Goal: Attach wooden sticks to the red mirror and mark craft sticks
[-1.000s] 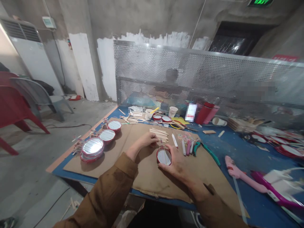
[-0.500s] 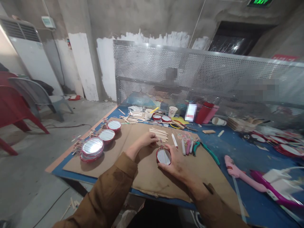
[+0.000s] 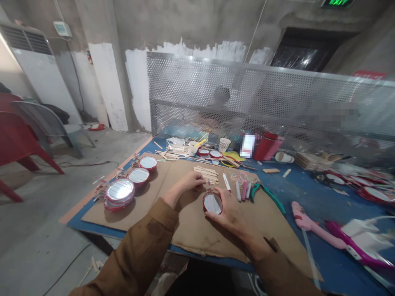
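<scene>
A small round object [image 3: 212, 203] with a red rim and a pale face sits low over the cardboard [image 3: 191, 228], its thin neck pointing away from me. My right hand [image 3: 228, 209] grips its rim from the right, thumb at the near edge and fingers at the far side. Beside the neck, my left hand [image 3: 191, 182] has its fingers pinched together; whatever lies between the fingertips is too small to make out. Flat wooden sticks [image 3: 206, 174] lie just beyond both hands. A white marker [image 3: 226, 182] rests to the right of the sticks.
Several finished-looking red-rimmed pieces [image 3: 138, 176] stand at the left. Right of my hands are small tubes [image 3: 244, 191], green-handled pliers [image 3: 273, 198] and a pink glue gun [image 3: 317, 228]. Cups [image 3: 224, 144], a red bottle [image 3: 264, 146] and a perforated metal screen [image 3: 191, 90] stand behind.
</scene>
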`<act>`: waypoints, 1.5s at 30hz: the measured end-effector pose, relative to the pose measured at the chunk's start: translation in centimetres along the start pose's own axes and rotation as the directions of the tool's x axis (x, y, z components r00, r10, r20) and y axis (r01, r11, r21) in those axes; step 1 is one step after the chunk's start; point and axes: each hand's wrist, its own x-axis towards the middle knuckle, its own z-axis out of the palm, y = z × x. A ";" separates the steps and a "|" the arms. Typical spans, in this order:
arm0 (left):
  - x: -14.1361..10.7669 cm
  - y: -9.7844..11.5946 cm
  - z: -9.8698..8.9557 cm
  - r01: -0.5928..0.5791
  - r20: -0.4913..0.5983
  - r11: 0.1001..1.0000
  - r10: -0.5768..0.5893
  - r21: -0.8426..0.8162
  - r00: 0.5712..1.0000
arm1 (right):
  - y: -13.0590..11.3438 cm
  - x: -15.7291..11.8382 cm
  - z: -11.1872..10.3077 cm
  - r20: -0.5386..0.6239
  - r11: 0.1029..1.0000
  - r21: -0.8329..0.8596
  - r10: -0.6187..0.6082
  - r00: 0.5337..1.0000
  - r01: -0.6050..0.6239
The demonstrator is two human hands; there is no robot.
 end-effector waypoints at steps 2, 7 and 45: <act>-0.1 0.2 0.0 0.015 0.000 1.000 -0.015 0.012 1.000 | 0.0 0.0 0.0 0.005 1.000 -0.001 0.004 1.000 -0.004; -0.4 0.5 0.0 0.018 -0.007 0.999 -0.018 0.029 1.000 | -0.3 0.0 -0.2 0.024 1.000 0.005 0.018 1.000 -0.018; -1.4 1.6 0.2 -0.006 -0.018 1.000 0.006 0.006 1.000 | 0.4 -0.1 0.1 0.014 1.000 0.024 -0.012 1.000 0.012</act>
